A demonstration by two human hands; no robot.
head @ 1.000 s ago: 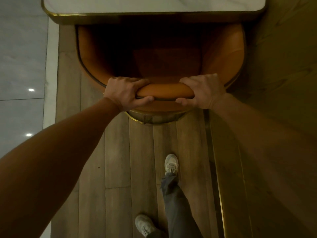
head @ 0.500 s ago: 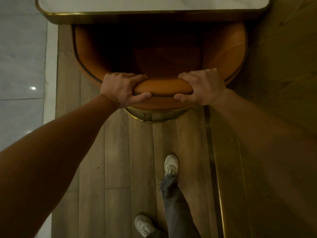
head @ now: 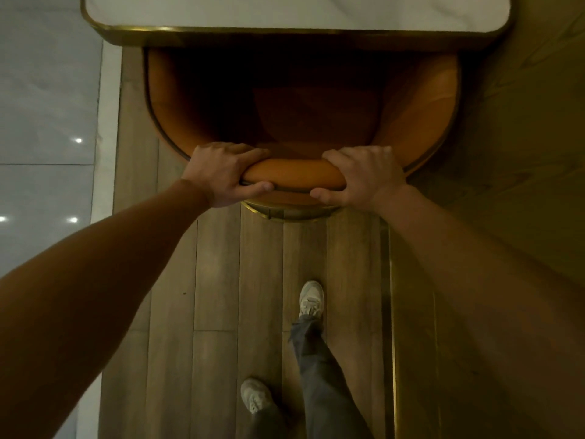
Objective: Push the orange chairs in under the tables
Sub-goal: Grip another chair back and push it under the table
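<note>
An orange tub chair (head: 421, 112) with a curved padded back stands in front of me, its front part hidden under the table. The table (head: 285, 34) has a white marble top and a brass rim and runs across the top of the view. My left hand (head: 223, 174) grips the top of the chair's backrest (head: 292, 175) on the left, fingers over the inner side, thumb on the outer side. My right hand (head: 364, 175) grips the same rail on the right. A brass base ring (head: 291, 215) shows below the backrest.
Wooden plank floor (head: 218, 280) lies under me, with my two feet in pale sneakers (head: 311, 297) behind the chair. Grey glossy tiles (head: 44, 106) lie to the left. A brass floor strip (head: 387, 312) runs along the right, with darker wood beyond it.
The chair has slid a little farther under the table, and both hands moved forward with it, still gripping the backrest. My feet stay about where they were.
</note>
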